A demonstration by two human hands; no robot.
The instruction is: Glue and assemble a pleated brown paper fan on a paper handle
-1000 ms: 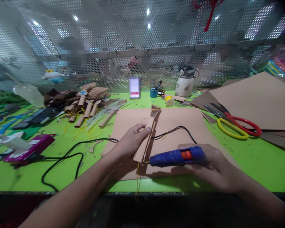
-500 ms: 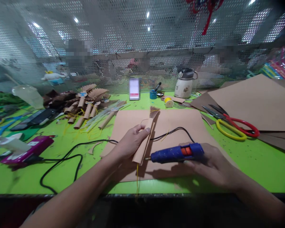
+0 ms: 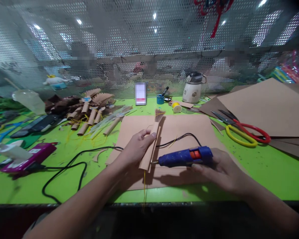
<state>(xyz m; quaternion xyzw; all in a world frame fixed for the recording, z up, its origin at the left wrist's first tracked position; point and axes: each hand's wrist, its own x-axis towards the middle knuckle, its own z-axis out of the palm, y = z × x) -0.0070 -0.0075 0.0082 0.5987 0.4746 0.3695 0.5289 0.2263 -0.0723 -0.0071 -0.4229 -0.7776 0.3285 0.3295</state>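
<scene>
My left hand (image 3: 137, 149) is closed around a folded brown paper strip (image 3: 149, 151) with a fan of thin yellow sticks (image 3: 158, 115) at its far end. My right hand (image 3: 220, 169) grips a blue hot glue gun (image 3: 183, 157) lying sideways, its nozzle touching the strip's lower right edge. Both rest over a tan cardboard sheet (image 3: 189, 127) on the green table (image 3: 64, 179). The gun's black cord (image 3: 72, 164) runs off to the left.
Scissors with red and yellow handles (image 3: 241, 132) lie on the right beside large cardboard sheets (image 3: 269, 106). Rolled paper pieces (image 3: 89, 113) are piled at back left, with a magenta box (image 3: 31, 156), a phone (image 3: 141, 93), a white jug (image 3: 193, 88) and a yellow spool (image 3: 176, 106). A perforated metal screen (image 3: 129, 49) closes the back.
The glue gun has risen slightly and its nozzle has moved along the strip's edge. My left hand has kept its hold on the strip.
</scene>
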